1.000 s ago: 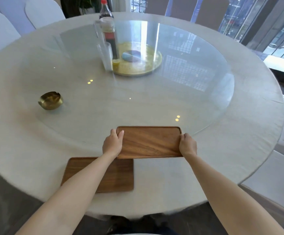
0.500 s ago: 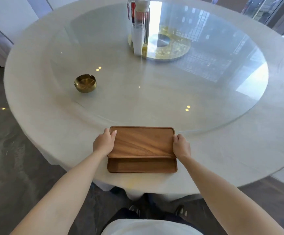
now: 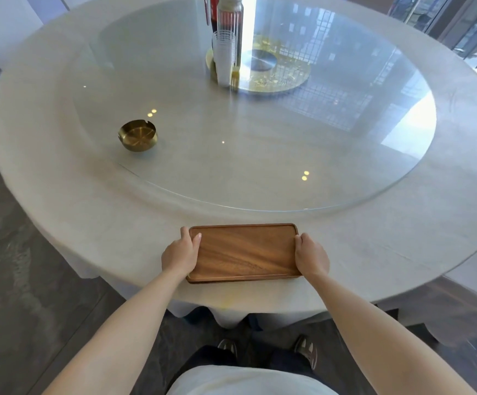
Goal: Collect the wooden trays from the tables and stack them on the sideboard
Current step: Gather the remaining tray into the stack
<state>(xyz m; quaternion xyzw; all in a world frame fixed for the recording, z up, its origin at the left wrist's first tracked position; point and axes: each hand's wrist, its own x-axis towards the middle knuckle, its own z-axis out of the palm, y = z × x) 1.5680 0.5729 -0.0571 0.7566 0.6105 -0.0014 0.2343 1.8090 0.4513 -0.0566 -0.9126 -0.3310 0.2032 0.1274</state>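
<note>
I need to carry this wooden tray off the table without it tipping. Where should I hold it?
By the two short ends of the wooden tray, one hand from each side, as the left hand and right hand do. It lies flat, long side toward you, so end grips likely balance it.

Tray [image 3: 246, 252]: warm mid-brown wood, darker streaky grain running diagonally, darker rim. Tablecloth [image 3: 60, 195]: pale grey-white, plain. Glass turntable [image 3: 345, 166]: clear, with a dark grid-pattern reflection. Ashtray [image 3: 137, 135]: brushed brass-gold. Centre disc [image 3: 277, 78]: gold with a silver middle. Stack of cups [image 3: 223, 64]: white/translucent, ribbed. Bottle [image 3: 230, 21]: dark contents, pale cap. Floor [image 3: 18, 280]: dark grey, marbled. Shoes [image 3: 305, 349]: brown. Trousers [image 3: 288, 363]: dark navy. Shirt [image 3: 246, 380]: off-white.
</note>
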